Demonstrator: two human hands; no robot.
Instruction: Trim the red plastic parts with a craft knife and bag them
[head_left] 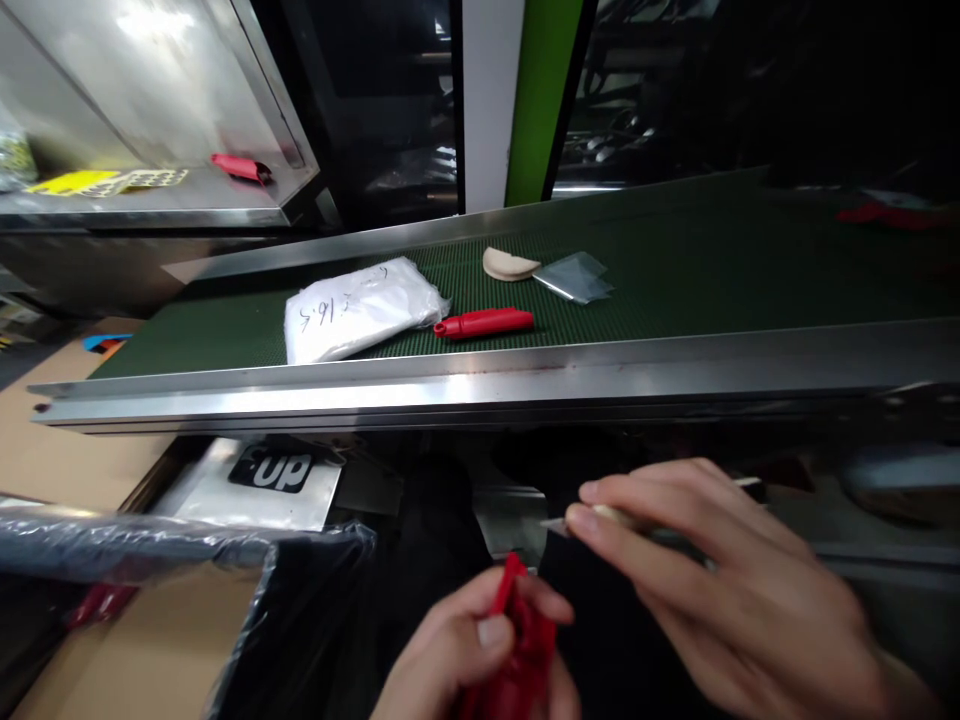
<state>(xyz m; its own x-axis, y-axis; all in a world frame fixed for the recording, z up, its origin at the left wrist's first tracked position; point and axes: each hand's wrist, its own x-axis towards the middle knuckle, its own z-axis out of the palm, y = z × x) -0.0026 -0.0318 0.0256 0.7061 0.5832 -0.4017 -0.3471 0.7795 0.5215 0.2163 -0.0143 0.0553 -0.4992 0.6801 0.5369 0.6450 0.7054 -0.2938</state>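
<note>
Low in the view, my left hand [457,640] grips a red plastic part [536,660], its narrow end pointing up between thumb and fingers. To the right, my right hand [720,580] pinches a knife [615,515] with a pale handle; its small pointed blade aims left, above and apart from the red part. Beyond my hands, another red plastic piece [487,322] lies on the green conveyor belt [675,270]. Around it are a white wrapped packet [360,305] with handwriting, a beige half-round pad [510,264] and a clear plastic bag [576,277].
A metal rail [465,388] edges the belt in front of me. At lower left stand a cardboard box [150,650] with plastic film and a silver package [255,485]. A red piece [241,167] sits on the metal ledge [202,205] at upper left. The green post [544,100] rises behind.
</note>
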